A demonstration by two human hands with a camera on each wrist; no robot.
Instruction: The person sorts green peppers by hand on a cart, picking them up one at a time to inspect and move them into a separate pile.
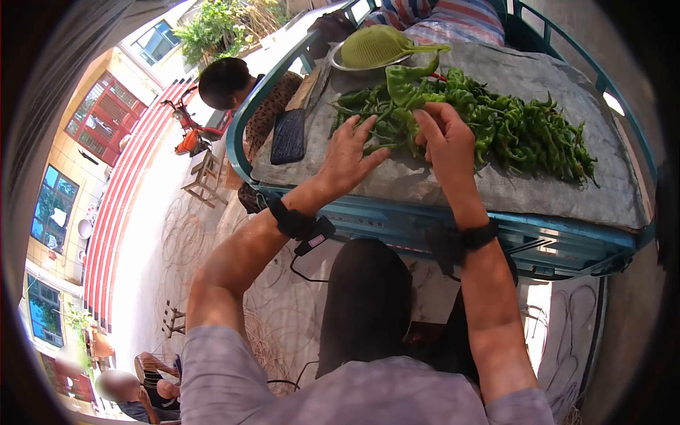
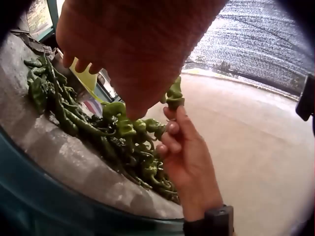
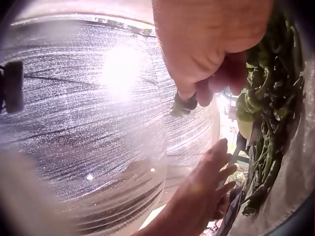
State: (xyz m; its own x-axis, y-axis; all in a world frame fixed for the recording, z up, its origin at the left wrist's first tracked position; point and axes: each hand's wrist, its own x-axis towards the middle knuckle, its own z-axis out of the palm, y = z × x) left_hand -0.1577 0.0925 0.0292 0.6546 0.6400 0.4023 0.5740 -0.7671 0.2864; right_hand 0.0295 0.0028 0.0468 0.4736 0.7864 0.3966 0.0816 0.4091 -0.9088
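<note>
My right hand pinches a green pepper between thumb and fingertips, held up above the pile in the left wrist view. In the right wrist view the same pepper pokes out past my fingertips, mostly hidden by the hand. My left hand is beside it with fingers spread and nothing in them, over the near left edge of the peppers. A long heap of green peppers lies on a grey cloth, with thinner dark green ones at its left end.
The cloth covers a blue cart bed with a metal rail. A black phone lies at the left. Behind the peppers, a yellow-green strainer sits over a metal bowl. A person is just outside the rail; striped fabric lies at the back.
</note>
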